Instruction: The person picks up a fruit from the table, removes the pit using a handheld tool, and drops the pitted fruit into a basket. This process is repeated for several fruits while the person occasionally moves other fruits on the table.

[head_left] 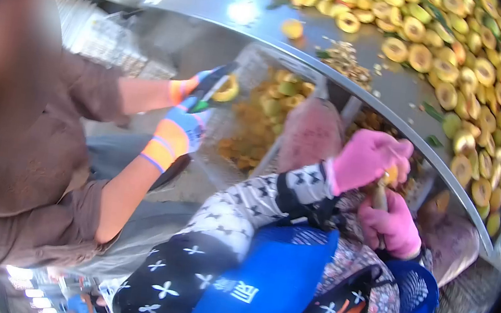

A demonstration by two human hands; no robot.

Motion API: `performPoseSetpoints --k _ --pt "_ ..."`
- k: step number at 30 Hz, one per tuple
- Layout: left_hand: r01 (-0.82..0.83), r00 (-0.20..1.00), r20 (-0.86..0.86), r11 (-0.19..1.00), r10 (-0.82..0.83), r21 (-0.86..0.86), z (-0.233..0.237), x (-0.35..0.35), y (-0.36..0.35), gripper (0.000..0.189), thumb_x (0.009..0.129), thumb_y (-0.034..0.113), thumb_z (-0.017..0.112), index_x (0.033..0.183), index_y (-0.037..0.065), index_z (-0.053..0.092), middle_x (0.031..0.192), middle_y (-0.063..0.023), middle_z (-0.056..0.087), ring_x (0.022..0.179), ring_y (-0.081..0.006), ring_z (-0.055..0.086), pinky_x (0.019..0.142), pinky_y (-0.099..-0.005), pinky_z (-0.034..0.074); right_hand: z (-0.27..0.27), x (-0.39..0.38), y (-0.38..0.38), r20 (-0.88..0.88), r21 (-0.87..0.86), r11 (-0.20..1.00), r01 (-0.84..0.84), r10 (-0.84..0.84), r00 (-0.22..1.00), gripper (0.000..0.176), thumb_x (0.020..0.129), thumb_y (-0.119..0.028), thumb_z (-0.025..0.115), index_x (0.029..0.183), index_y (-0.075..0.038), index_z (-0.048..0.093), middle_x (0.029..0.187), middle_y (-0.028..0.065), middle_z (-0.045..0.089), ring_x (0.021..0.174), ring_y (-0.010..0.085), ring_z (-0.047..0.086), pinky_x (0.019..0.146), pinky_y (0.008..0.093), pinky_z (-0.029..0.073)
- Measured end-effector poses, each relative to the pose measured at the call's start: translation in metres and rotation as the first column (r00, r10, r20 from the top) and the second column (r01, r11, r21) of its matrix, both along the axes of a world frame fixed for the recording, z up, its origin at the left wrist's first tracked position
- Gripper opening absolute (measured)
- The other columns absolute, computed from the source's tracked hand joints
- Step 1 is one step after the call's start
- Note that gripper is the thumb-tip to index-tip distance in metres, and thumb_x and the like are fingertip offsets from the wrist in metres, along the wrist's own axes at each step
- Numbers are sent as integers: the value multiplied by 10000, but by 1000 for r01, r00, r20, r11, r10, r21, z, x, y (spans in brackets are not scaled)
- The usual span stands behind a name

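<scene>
My left hand [363,162], in a pink glove with a patterned sleeve, holds a small yellow-orange fruit piece [392,175], partly covered by the fingers. Just below it, my right hand [393,229], also pink-gloved, is closed around the pale handle [379,200] of a small tool. The tool's upper end meets the fruit between the two hands; its tip is hard to make out. Both hands are over my lap, beside the edge of a metal table [390,108].
Many halved yellow fruits [445,68] cover the table, with a pile of pits [348,62] near its edge. A clear crate [245,124] holds fruit pieces. At left, a co-worker's blue-and-orange gloved hands [182,125] hold a dark tool and fruit.
</scene>
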State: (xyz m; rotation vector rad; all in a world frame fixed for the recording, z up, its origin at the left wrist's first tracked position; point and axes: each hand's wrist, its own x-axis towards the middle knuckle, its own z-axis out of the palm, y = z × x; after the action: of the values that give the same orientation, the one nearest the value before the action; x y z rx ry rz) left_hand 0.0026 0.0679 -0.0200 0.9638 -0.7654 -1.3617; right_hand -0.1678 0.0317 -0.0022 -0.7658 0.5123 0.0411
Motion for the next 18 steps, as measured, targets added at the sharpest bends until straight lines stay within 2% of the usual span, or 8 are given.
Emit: performPoseSetpoints --k 3,5,10,12,14,15,16,18 --pt "16 998 -68 997 -11 78 6 -4 -2 373 1012 324 559 957 -35 647 846 -152 678 793 -238 683 754 -360 579 -11 -17 -8 40 108 994 -25 21 999 165 788 -97 679 747 4 555 538 40 510 398 128 464 375 262 342" --pt "-127 886 -397 948 240 290 -3 9 -8 364 1031 306 509 1096 -44 581 969 -174 676 901 -287 693 810 -374 594 -5 -27 -13 102 75 997 -4 -3 995 144 811 -87 685 806 11 580 578 38 536 436 115 483 405 251 363" --pt "-330 930 137 939 341 -98 -11 25 9 378 1056 304 436 1244 -20 479 1126 -189 638 1028 -306 667 862 -398 592 6 -34 -22 -64 -65 986 -151 147 987 141 831 -94 703 887 6 620 677 24 598 537 90 547 477 224 404" --pt "-354 929 -133 935 346 -36 -12 41 13 310 1022 184 496 1250 -25 470 1122 -189 641 1060 -311 660 888 -420 586 -8 -39 -27 -113 -74 968 -239 230 967 168 852 -131 685 919 13 629 726 39 645 570 93 587 513 238 442" --pt "-351 831 -422 930 363 108 -7 62 21 300 990 90 543 1253 -30 464 1117 -189 644 1082 -313 655 905 -433 581 -69 -41 -19 -296 -832 477 -281 47 954 198 866 -174 670 928 9 628 721 79 645 592 143 612 556 276 474" --pt "-415 886 -212 909 412 32 -11 67 27 316 972 87 580 1245 -28 473 1118 -190 647 1078 -313 657 904 -427 578 -94 -39 -16 -291 -957 24 -290 -89 953 215 873 -196 663 932 7 628 719 99 645 603 168 624 577 295 490" --pt "-476 879 10 879 477 -40 -15 71 32 334 953 84 617 1238 -27 483 1118 -191 651 1074 -313 659 904 -421 575 -95 -34 -14 -363 -931 15 -365 -167 917 310 875 -294 669 983 -10 612 745 178 647 704 309 663 665 397 517" --pt "-462 601 583 833 547 -306 -12 93 54 304 983 185 591 1200 -11 509 1124 -175 659 1052 -299 669 907 -398 566 -67 -23 -18 -458 -768 527 -364 -56 887 359 857 -334 689 1006 -19 604 780 210 654 776 384 651 706 450 506"
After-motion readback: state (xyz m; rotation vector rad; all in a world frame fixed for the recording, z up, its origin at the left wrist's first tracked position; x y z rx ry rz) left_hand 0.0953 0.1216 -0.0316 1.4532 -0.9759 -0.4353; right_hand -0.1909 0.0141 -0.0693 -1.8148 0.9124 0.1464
